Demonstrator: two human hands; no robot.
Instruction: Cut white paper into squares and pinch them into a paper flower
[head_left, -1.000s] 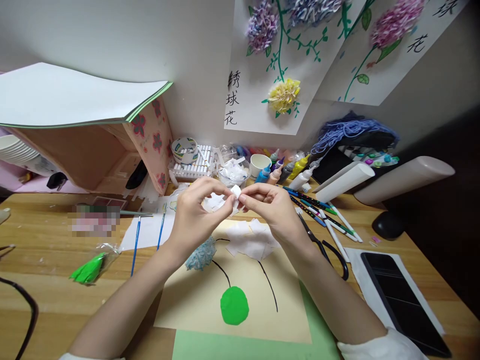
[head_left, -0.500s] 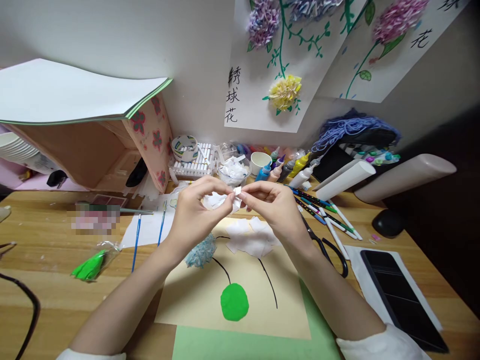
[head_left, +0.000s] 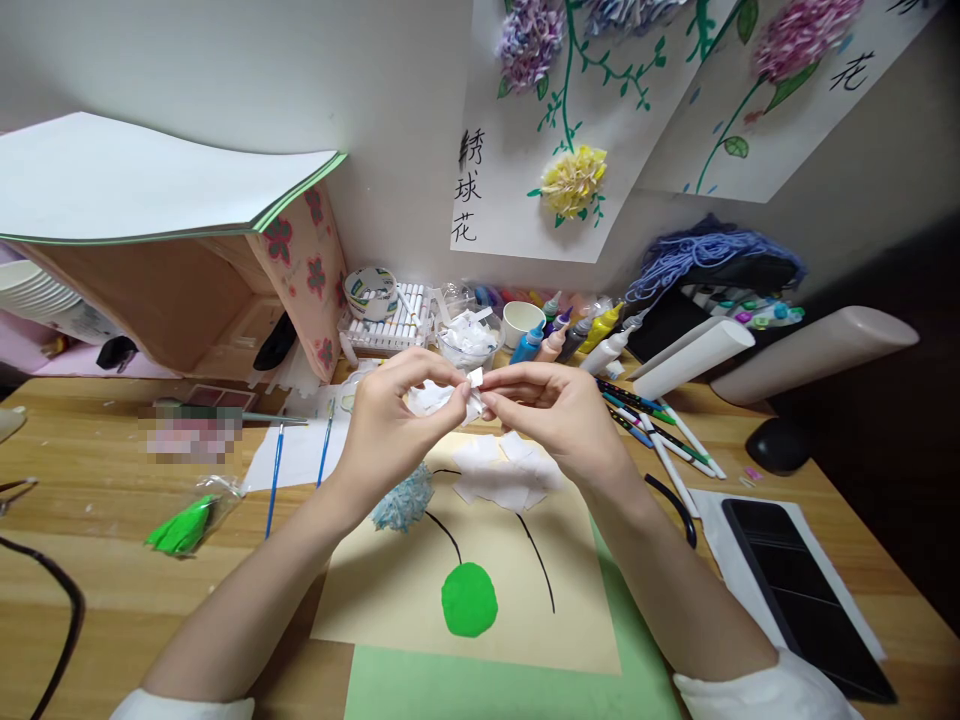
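Observation:
Between the fingertips of my left hand (head_left: 409, 400) and my right hand (head_left: 541, 405) is a small white piece of paper (head_left: 475, 377), pinched from both sides. Both hands hover over the far edge of a cream sheet (head_left: 375, 610). On that sheet lie a green round disc (head_left: 469, 599), a fluffy pale blue paper ball (head_left: 403, 498) beside my left wrist, and several loose white paper pieces (head_left: 502, 480) below my hands. Black curved lines are drawn on it. More white scraps (head_left: 431, 398) show behind my fingers.
Behind my hands stand a tub of white scraps (head_left: 470, 338), a paper cup (head_left: 523, 325) and paint bottles (head_left: 529, 343). Markers (head_left: 664, 440) and black scissors (head_left: 679, 510), partly hidden, lie right. Brushes (head_left: 274, 480) and a green packet (head_left: 184, 525) lie left.
My right hand has shifted slightly at the fingertips, and its forearm now covers more of the scissors. The left hand keeps its pinch on the piece of paper.

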